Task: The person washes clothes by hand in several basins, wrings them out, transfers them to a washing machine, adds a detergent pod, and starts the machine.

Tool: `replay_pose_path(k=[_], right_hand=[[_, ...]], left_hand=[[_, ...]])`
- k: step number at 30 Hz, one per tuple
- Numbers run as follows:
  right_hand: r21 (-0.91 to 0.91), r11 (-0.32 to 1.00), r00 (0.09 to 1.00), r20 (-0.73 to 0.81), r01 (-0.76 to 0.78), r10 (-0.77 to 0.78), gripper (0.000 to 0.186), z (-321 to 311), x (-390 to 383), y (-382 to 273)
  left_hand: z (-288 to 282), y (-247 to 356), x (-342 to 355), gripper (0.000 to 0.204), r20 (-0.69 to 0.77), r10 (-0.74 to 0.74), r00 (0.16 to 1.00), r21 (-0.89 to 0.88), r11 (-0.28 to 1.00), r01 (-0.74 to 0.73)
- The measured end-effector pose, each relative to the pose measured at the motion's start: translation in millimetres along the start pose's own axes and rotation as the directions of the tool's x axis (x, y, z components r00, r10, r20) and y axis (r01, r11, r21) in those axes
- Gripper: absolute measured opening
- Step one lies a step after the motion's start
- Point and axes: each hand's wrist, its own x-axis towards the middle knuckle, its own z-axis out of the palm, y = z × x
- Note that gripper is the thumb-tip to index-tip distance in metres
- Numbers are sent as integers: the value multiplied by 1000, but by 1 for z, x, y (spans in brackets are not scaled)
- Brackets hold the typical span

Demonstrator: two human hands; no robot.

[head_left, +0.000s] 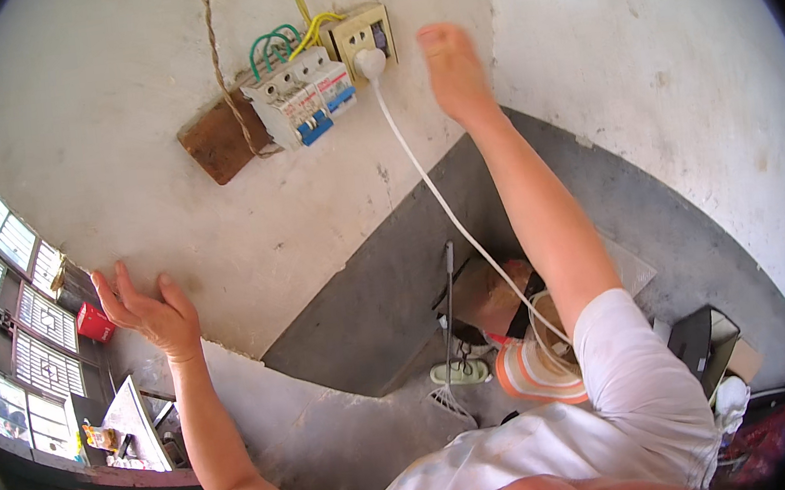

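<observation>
My left hand [157, 315] rests against the wall's left edge with its fingers spread, holding nothing I can see. My right hand [454, 71] is raised just right of a cream wall socket [350, 29], apart from it. Motion blurs this hand, and its fingers do not show clearly. A white plug [371, 62] sits in the socket, and its white cord [440, 191] hangs down past my right forearm. Left of the socket, several white circuit breakers with blue levers [313, 128] stand side by side, with green wires [271, 46] looping over their top.
A brown wooden board [219, 147] and a twisted cord [219, 66] are left of the breakers. Below are an orange-striped straw hat [522, 380], green slippers [459, 373] and an open black box [704, 340]. Barred windows [4, 279] and a red container [94, 322] are at left.
</observation>
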Motion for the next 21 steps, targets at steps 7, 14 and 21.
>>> replay_pose_path(k=[7,14,21], right_hand=[[-304,900,807,-415,311,-419,48,57,46,-43],[255,889,898,-332,381,-290,50,-5,-3,-40],[421,902,994,85,-93,63,57,-171,-248,-24]], left_hand=[[-3,-1,7,49,-28,41,999,20,999,-41],[17,0,-5,49,-54,12,998,-31,999,-13],[32,17,-9,53,-33,-44,999,-49,998,42]])
